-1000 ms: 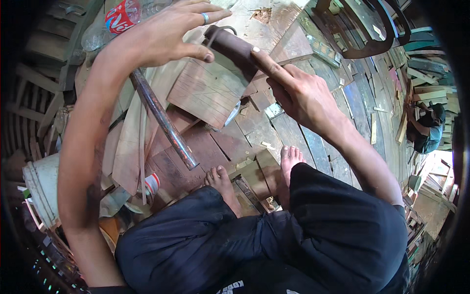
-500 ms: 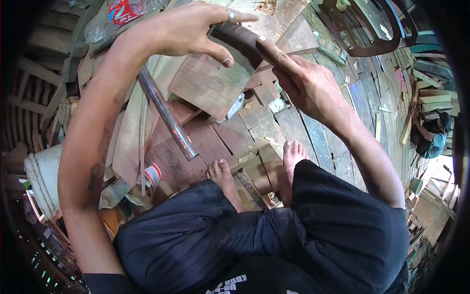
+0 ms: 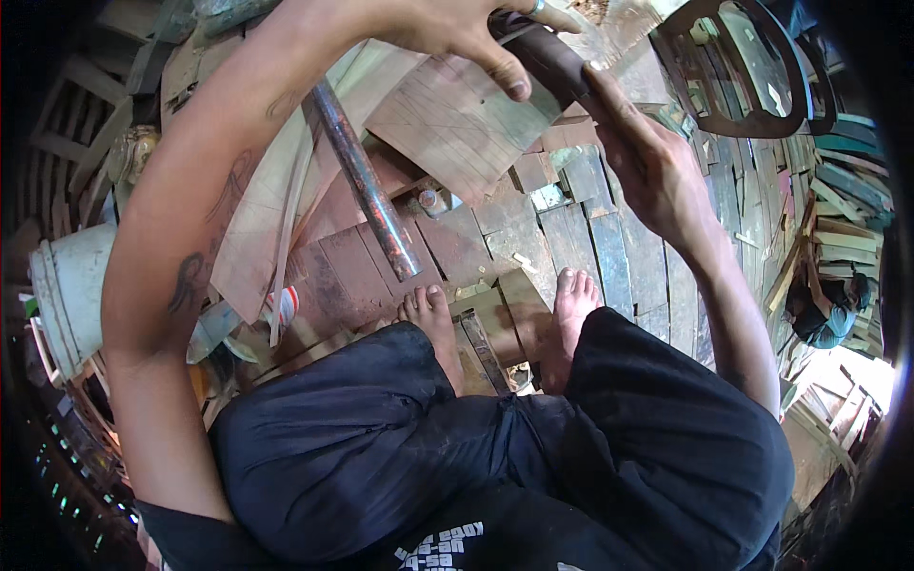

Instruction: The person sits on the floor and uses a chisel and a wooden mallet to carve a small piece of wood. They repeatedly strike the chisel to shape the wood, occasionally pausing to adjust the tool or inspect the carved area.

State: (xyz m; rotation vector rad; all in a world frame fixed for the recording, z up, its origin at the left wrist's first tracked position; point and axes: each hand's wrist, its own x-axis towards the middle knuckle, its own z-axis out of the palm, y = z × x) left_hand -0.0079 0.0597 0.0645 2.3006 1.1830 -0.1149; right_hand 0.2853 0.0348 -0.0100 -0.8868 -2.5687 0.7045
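My left hand (image 3: 457,27) is at the top edge, partly cut off, its thumb and a ringed finger spread apart beside a dark, rounded wooden-looking piece (image 3: 547,55). My right hand (image 3: 662,167) is at the other end of that piece, its index fingertip on it; the remaining fingers are curled and mostly hidden. Below the piece lies a flat wooden board (image 3: 447,138) with fine dark lines across its face. A worn metal pipe (image 3: 367,181) slants from under my left forearm toward my left foot.
A white bucket (image 3: 71,295) stands at the left. Dark curved frames (image 3: 738,67), perhaps chair parts, are at the upper right, over a plank floor (image 3: 657,257). Long wood strips (image 3: 286,228) lie by my left arm. Another person (image 3: 826,309) is at the far right.
The view has shifted, so both hands, the dark piece and the board sit higher and farther right. The clear bottle at the upper left has mostly left the picture. My hands keep nearly the same pose.
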